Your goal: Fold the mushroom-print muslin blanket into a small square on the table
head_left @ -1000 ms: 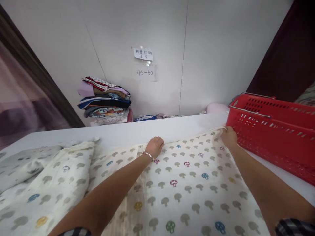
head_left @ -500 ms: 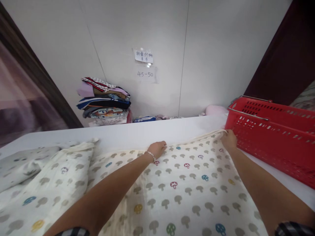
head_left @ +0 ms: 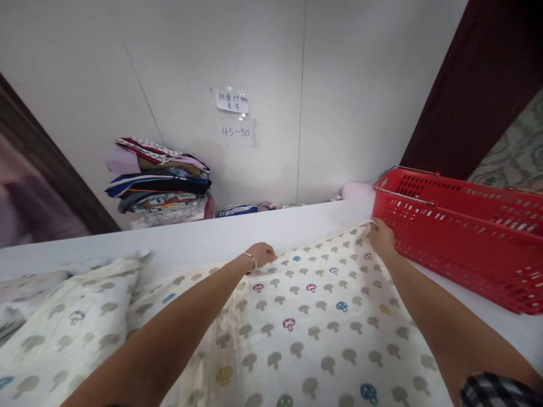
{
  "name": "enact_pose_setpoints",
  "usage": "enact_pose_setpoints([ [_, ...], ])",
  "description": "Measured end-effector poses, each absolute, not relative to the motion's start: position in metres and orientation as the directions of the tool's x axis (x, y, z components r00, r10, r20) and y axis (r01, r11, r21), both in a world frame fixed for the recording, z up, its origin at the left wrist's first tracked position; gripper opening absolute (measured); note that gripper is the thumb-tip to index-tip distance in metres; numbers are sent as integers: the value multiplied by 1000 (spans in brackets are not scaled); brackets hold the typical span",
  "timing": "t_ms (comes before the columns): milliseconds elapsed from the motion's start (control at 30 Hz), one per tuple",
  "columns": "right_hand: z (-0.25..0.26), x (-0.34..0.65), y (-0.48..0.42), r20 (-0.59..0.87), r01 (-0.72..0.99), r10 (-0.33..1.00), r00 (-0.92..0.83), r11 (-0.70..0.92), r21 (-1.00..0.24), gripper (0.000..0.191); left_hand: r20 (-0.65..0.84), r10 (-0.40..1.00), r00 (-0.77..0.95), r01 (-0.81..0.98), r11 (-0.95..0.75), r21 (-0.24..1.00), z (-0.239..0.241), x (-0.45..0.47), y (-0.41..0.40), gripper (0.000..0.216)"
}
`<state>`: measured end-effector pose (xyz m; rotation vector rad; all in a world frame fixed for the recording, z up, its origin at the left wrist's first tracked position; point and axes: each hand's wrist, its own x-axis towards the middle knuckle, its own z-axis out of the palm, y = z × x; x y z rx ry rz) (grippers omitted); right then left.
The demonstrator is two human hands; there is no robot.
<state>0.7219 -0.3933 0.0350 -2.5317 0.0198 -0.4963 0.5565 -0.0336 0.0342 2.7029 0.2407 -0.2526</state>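
A cream-white cloth [head_left: 322,339] printed with grey and coloured mushrooms is spread over the white table, its left part bunched into folds. My left hand [head_left: 261,255] is closed at its far edge, near the middle, with the fingertips partly hidden. At the far right corner, my right hand [head_left: 382,236] pinches the cloth between thumb and fingers, close beside the red basket. Between the two hands the edge runs fairly straight, rising to the right.
A red plastic basket [head_left: 458,243] with metal handles stands on the right of the white table [head_left: 237,237]. Behind the table rises a stack of folded fabrics [head_left: 163,183]. A pink item [head_left: 357,191] lies by the wall, which bears paper signs [head_left: 232,102].
The view has swung slightly to the right, so everything sits further left. Both hands stay at the same places on the cloth's far edge.
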Motion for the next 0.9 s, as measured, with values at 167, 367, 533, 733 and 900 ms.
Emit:
enact_pose_setpoints([
  [167,42,724,-400,374,129,-104,922,-827,-547,38,-281,116,953,241,-852,465,40,556,-26,24],
  [367,52,723,-402,388,143,-107,915,-814,-563,36,-334,109,936,259,-856,447,48,560,-27,15],
  [533,53,724,-405,399,146,-112,910,-815,-561,35,-207,168,964,242,-878,413,57,561,-29,20],
  [733,53,720,-403,346,95,-62,936,-903,-419,37,-68,286,956,292,-899,325,64,561,-30,28],
  [900,55,724,-389,309,68,-33,950,-948,-310,38,-20,370,929,364,-900,238,53,564,-37,31],
])
